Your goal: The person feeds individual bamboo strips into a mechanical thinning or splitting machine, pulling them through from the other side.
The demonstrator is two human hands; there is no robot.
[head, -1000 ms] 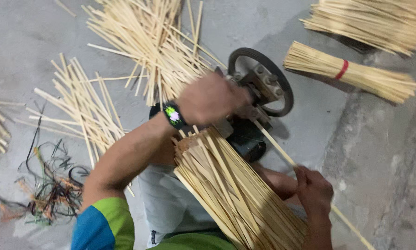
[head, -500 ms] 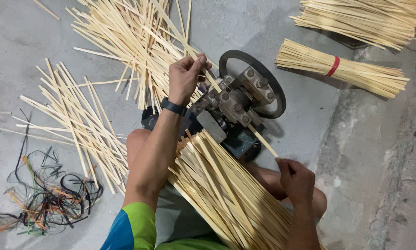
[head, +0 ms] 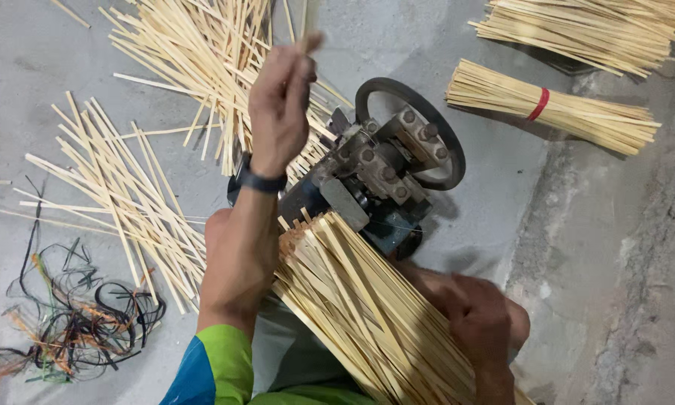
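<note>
My left hand [head: 281, 97] is raised over the far pile of bamboo strips [head: 195, 52], fingers pinched shut on a thin bamboo strip that shows at my fingertips; the hand is blurred. A dark wristband [head: 261, 182] sits on that wrist. Below it stands a small metal splitting machine [head: 386, 169] with a black wheel [head: 451, 154]. A thick bundle of strips [head: 360, 307] lies across my lap, pointing at the machine. My right hand [head: 476, 315] rests at the bundle's right edge, knuckles up and blurred; its grip is not visible.
Loose strips [head: 120, 195] are scattered on the concrete floor at the left. A bundle tied with a red band [head: 547, 109] lies at the right, another pile [head: 600, 22] behind it. A tangle of coloured cords [head: 75, 322] lies at the lower left.
My left hand has drawn up and away from the machine with the strip. My right hand has dropped back from the machine's feed side to the bundle on my lap.
</note>
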